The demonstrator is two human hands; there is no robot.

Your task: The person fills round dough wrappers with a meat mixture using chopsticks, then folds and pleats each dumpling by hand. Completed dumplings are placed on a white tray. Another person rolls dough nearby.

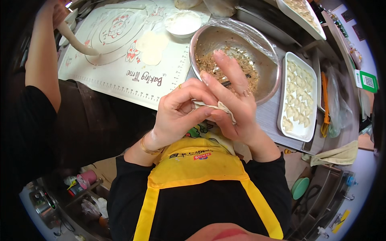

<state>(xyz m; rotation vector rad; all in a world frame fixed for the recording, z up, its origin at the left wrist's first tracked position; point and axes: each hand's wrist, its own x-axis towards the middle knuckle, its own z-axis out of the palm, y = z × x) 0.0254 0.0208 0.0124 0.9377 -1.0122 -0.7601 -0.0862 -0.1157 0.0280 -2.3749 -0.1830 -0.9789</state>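
Observation:
A partly pinched dumpling (225, 109) is held between both hands above the edge of the worktop. My left hand (184, 112) grips its left end between thumb and curled fingers. At its right end, the thumb and fingers of my right hand (238, 102) press the dough, while two other fingers stretch out over a steel bowl (270, 76). Minced filling (208, 64) lies in that bowl, with a dark utensil (226, 83) partly hidden by my fingers. Several flat dough wrappers (152, 48) overlap on a printed baking mat (169, 79) to the left.
A white tray (297, 132) of shaped dumplings stands right of the bowl; another tray (321, 33) is beyond it. Clear plastic film (241, 28) covers the bowl's far rim. A flour bowl (181, 35) sits behind. At left, another person's hand (60, 13) holds a dough rope (74, 40).

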